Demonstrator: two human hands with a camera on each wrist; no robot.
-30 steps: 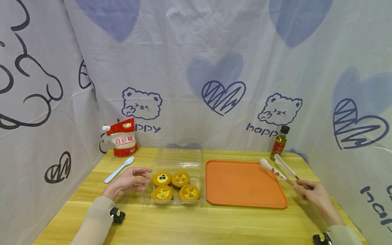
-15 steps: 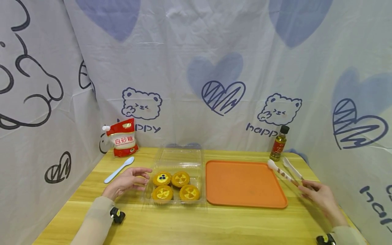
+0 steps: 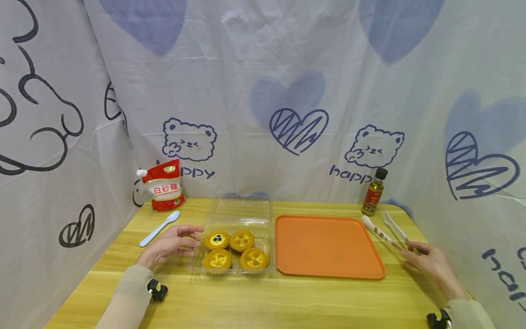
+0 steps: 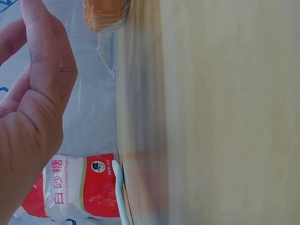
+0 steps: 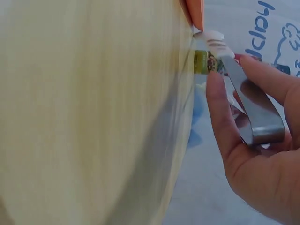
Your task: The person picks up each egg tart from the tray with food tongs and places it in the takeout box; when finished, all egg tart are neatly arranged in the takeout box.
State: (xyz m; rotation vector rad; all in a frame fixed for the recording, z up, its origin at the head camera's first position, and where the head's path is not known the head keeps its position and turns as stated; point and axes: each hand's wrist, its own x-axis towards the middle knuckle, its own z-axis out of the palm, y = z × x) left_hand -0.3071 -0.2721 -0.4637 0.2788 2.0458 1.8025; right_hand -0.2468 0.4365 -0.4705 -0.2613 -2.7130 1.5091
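Observation:
My right hand (image 3: 428,263) holds metal tongs (image 5: 257,101) with pale, brown-marked tips, its thumb and fingers around the arms. The tongs' two tips point away from me and stand apart, to the right of the orange tray (image 3: 328,246). My left hand (image 3: 173,244) is relaxed, fingers loosely bent, with nothing in it. Its fingertips are right at the left side of a clear plastic box (image 3: 261,233) with its lid raised. Inside the box are several egg tarts (image 3: 254,259); a tart with dark berries (image 3: 217,239) lies at the back left.
A red and white sugar bag (image 3: 165,186) stands at the back left, with a pale blue spoon (image 3: 159,228) lying before it. At the back right stands a small oil bottle (image 3: 373,194) with a black cap. Patterned cloth (image 3: 230,91) hangs behind the wooden table (image 3: 263,301).
My right hand has moved a little to the right with the tongs, whose tips have left the area over the tray's corner. The left hand has stayed in place.

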